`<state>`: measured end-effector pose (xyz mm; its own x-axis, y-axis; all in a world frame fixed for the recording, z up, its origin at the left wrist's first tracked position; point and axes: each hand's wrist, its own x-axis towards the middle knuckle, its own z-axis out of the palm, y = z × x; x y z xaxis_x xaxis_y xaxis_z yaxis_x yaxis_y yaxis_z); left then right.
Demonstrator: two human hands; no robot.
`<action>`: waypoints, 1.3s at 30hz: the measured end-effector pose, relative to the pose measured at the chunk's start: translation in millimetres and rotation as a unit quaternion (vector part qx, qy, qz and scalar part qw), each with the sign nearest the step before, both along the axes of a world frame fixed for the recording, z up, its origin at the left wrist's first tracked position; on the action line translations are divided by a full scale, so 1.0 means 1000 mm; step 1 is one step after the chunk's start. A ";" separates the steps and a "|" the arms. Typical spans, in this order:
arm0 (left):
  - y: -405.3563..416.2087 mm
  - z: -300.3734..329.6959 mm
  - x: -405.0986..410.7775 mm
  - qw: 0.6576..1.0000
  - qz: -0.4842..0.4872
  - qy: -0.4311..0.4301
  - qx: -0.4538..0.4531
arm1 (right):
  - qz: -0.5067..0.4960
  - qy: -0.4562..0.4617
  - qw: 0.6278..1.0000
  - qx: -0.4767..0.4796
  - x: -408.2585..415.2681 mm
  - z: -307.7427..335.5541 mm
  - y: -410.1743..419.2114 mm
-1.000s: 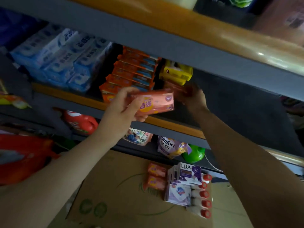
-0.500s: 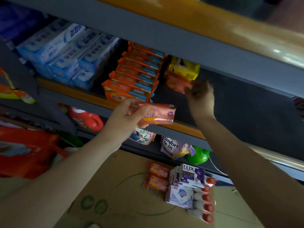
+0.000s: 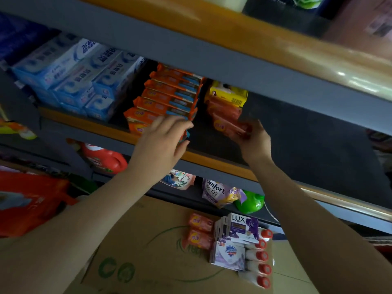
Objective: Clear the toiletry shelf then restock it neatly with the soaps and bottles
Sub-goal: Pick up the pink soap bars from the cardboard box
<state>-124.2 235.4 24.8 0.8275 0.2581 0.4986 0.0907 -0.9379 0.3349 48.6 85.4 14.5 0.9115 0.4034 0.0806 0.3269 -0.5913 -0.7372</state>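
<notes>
On the dark toiletry shelf (image 3: 212,162), my right hand (image 3: 255,143) grips the near end of a pink soap packet (image 3: 228,126). That packet lies at the front of a short row of pink packets (image 3: 224,109), with a yellow box (image 3: 229,94) behind them. My left hand (image 3: 163,141) holds nothing, its fingers spread against the front of a stack of orange soap boxes (image 3: 169,96). Below, a cardboard box (image 3: 148,240) carries two pink soaps (image 3: 200,229), LUX boxes (image 3: 241,225), a white soap box (image 3: 229,253) and several red-capped bottles (image 3: 263,257).
Blue toothpaste boxes (image 3: 74,71) fill the shelf's left part; its right part is bare dark mat (image 3: 318,141). A grey upper shelf edge (image 3: 233,58) overhangs. Underneath sit a red detergent jug (image 3: 101,158), a Comfort pouch (image 3: 216,192) and a green bottle (image 3: 250,202).
My left hand no longer holds the pink soap packet and has risen to the orange boxes. My right hand came back toward the shelf front, gripping a pink packet there.
</notes>
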 end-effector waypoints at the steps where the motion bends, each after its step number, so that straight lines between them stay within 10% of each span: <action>1: 0.005 -0.003 0.000 0.999 0.014 0.023 0.036 | -0.026 0.012 1.000 -0.004 0.006 -0.005 0.004; 19: 0.017 -0.019 -0.008 0.992 0.007 0.091 0.083 | -0.069 0.090 0.993 -0.041 0.007 0.009 0.035; 26: -0.016 -0.057 -0.049 0.989 -0.115 0.078 0.055 | -0.046 -0.072 0.994 0.068 -0.080 0.024 -0.030; 32: -0.038 -0.138 -0.084 0.960 -0.170 0.220 -0.040 | 0.105 0.007 0.984 -0.144 -0.135 -0.081 -0.069; 39: -0.043 -0.218 -0.121 0.921 -0.160 0.349 -0.074 | 0.199 0.160 0.879 -0.402 -0.168 -0.218 -0.088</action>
<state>-245.1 192.7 -193.0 0.9786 -0.0314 -0.2035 0.0597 -0.9025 0.4264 -119.0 -2.8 -203.9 0.6086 0.5050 -0.6120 0.4782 -0.8489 -0.2250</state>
